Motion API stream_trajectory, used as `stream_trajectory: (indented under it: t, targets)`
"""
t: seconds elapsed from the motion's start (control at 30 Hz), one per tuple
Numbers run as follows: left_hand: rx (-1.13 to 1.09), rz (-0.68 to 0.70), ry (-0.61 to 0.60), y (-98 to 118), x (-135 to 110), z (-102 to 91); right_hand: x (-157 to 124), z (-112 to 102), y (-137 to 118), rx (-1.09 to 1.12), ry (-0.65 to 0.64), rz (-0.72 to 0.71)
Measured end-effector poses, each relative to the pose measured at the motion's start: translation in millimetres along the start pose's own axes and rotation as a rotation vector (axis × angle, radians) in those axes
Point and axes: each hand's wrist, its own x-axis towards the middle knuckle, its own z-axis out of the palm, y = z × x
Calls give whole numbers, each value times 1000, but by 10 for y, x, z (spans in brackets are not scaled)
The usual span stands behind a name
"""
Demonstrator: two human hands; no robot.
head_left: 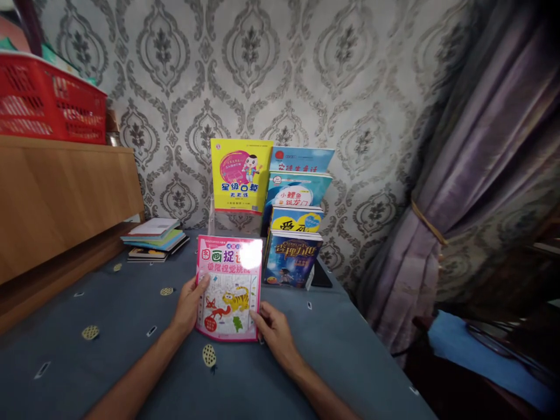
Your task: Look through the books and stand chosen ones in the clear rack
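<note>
wallpaper [249, 46] with grey medallions rises behind everything, above the back edge of the desk [131, 361], whose dark blue covering is printed with small yellow motifs. a mauve curtain [472, 157] hangs beyond the desk's right edge. along the left edge runs a wooden cabinet [65, 192], with a red basket [52, 99] on top. near the desk's back right corner, books stand in stepped rows: light blue [301, 154] at the rear, then teal [301, 184], then yellow-and-blue [301, 220], with dark blue [291, 259] in front. a yellow book [240, 175] stands to their left, nearer the middle of the back edge. at the back left corner a stack [155, 236] lies flat, its edges uneven. the pink book [230, 291] is held upright between both hands, cover facing the camera, just in front of the yellow book; whether its bottom touches the desk, i cannot tell. the left hand [190, 300] pinches its left side, thumb on the cover. the right hand [275, 326] pinches the lower right side, thumb at the cover's edge, fingers curled. a gold tie [429, 221] gathers the curtain.
</note>
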Motion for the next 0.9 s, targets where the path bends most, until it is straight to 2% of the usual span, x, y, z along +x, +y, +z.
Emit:
stream_trajectory:
  t: [0.2,0.57,0.8,0.9]
  targets:
    - [29,-12,-32,-8,2,-20,-2,-6,30,-16,2,-5]
    - [98,-30,-16,27,-14,-12,-17,-9,-33,24,-10,14]
    - [269,-83,-25,141,48,-102,-71,50,-131,103,-162,71]
    - [339,-101,-51,112,74,-161,-47,29,-119,143,-86,87]
